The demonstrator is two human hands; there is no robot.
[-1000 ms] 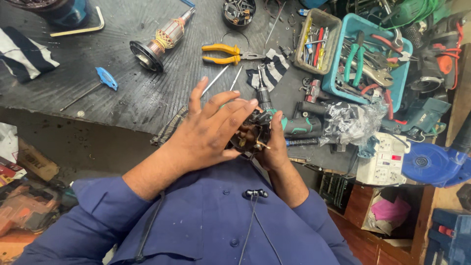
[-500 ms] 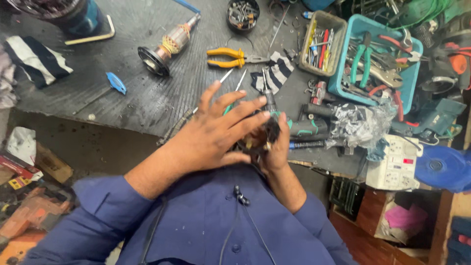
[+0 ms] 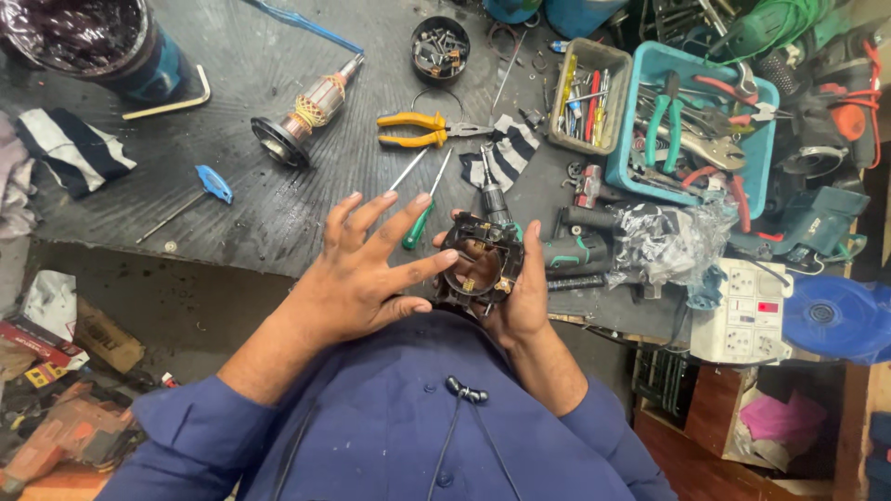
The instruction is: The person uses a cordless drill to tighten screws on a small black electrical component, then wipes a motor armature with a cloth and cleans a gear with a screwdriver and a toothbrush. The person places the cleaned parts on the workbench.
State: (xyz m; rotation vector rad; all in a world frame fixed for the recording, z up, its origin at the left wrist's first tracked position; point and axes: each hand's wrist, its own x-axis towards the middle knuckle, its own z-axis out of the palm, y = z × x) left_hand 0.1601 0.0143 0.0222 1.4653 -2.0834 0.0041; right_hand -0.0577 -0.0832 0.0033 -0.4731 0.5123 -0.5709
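Note:
My right hand (image 3: 524,297) grips a black round motor housing (image 3: 481,262) with copper parts showing inside, held just above the front edge of the workbench. My left hand (image 3: 357,274) is spread with fingers apart, its index finger touching the housing's left rim. A green-handled screwdriver (image 3: 422,218) lies on the bench just beyond my left fingertips, next to a thin metal rod. A motor armature (image 3: 302,121) with copper windings lies farther back on the dark bench.
Yellow-handled pliers (image 3: 418,130), a blue-handled tool (image 3: 209,186), a black cup of screws (image 3: 440,48), a striped rag (image 3: 506,158), a teal tray of pliers (image 3: 691,130), a grey tray of screwdrivers (image 3: 587,97), a power strip (image 3: 747,320) and a drill body (image 3: 575,250) crowd the bench.
My left hand has lifted off the housing and spread its fingers, uncovering the part. The view has shifted slightly, and the right hand still holds the housing.

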